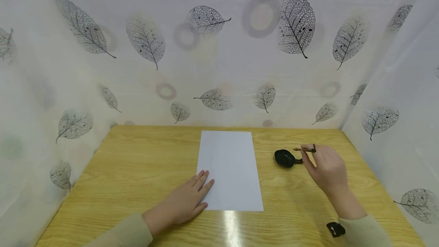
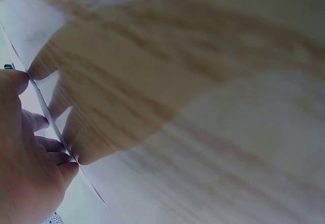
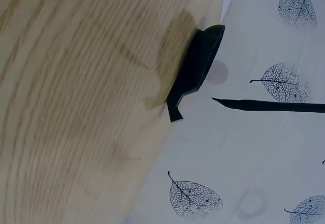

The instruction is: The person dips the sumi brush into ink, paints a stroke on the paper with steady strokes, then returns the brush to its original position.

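Observation:
A white sheet of paper (image 1: 228, 170) lies lengthwise on the wooden table. My left hand (image 1: 185, 203) rests flat with straight, spread fingers over its lower left edge. In the left wrist view, those fingers (image 2: 66, 170) line up along the thin paper edge, mirrored in the glossy tabletop. My right hand (image 1: 327, 169) pinches a slim writing brush (image 1: 303, 149) above the table on the right. The brush's dark pointed tip (image 3: 223, 102) shows in the right wrist view. Just beside and below it sits a glossy black ink dish (image 1: 284, 158) with a short handle.
The wooden table (image 1: 147, 151) is bounded at the back and both sides by a pale leaf-print curtain (image 1: 236, 64). A black strap piece (image 1: 335, 229) sits at the right sleeve. Light glares off the tabletop below the paper.

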